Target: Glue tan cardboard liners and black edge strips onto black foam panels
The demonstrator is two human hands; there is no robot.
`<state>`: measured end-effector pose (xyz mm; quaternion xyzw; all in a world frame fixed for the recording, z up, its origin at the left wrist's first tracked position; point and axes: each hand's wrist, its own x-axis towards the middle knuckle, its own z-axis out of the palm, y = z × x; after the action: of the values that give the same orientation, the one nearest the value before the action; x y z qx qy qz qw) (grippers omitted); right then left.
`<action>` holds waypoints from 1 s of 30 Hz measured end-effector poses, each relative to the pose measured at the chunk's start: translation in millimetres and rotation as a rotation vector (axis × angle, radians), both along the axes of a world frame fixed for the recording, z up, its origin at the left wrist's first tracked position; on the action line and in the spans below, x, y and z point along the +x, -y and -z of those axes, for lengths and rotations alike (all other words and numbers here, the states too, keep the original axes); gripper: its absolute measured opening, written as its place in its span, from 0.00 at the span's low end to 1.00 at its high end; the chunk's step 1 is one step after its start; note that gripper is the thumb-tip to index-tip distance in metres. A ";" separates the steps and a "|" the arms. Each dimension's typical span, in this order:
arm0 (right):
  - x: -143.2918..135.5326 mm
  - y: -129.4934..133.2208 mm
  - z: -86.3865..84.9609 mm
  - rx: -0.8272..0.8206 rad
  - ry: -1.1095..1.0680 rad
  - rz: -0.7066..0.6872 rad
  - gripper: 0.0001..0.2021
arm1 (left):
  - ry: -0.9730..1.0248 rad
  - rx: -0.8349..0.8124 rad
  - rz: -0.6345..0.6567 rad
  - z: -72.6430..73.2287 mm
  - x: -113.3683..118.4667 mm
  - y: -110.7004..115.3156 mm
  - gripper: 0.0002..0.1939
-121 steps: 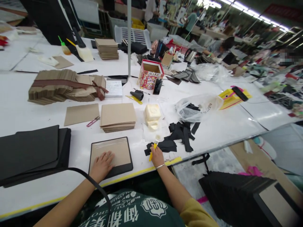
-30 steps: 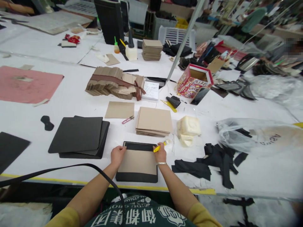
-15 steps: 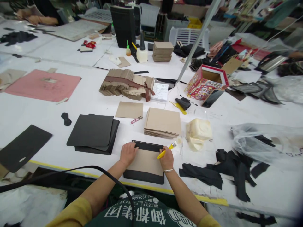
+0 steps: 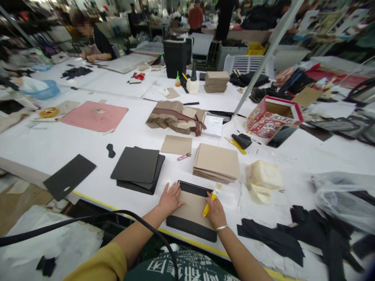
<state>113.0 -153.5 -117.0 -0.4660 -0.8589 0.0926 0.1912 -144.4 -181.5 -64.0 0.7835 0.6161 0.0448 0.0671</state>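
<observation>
Before me at the table's front edge lies a cardboard panel (image 4: 191, 207) with black material folded over its far and near edges. My left hand (image 4: 171, 200) rests on its left side, fingers spread and holding nothing. A yellow-handled brush (image 4: 208, 206) is gripped in my right hand (image 4: 215, 212), bristles pointing up and away. That hand also touches the panel's right side. Behind the panel is a stack of cardboard sheets (image 4: 216, 162). Left of it sits a pile of black panels (image 4: 136, 168). Pink thread snips (image 4: 184, 157) lie near a single cardboard sheet (image 4: 176, 144).
To the right stand a cut plastic container (image 4: 263, 175), black fabric strips (image 4: 269, 238) and a clear plastic bag (image 4: 345, 195). A red patterned box (image 4: 272, 119) stands behind, near a slanted metal pole (image 4: 263, 62). A black cable (image 4: 117, 212) crosses my left arm.
The camera view has shifted, so things appear farther right and lower. My left fingers have spread out flat on the panel. The brush has tilted more upright in my right hand.
</observation>
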 end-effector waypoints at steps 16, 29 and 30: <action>7.9 14.1 -16.7 0.034 -0.077 0.113 0.24 | 0.092 -0.091 -1.161 -62.1 -276.3 1.1 0.30; -12.4 19.6 -46.0 -0.087 -0.264 0.128 0.17 | 0.328 0.256 -1.239 -85.4 -269.2 7.3 0.11; -12.7 19.4 -49.0 -0.087 -0.284 0.133 0.17 | 0.412 0.301 -1.228 -91.8 -264.7 7.3 0.12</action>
<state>100.4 -172.9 -68.0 -0.5120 -0.7855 0.1820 0.2960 -409.1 -188.9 27.8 0.2664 0.9122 0.3093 0.0354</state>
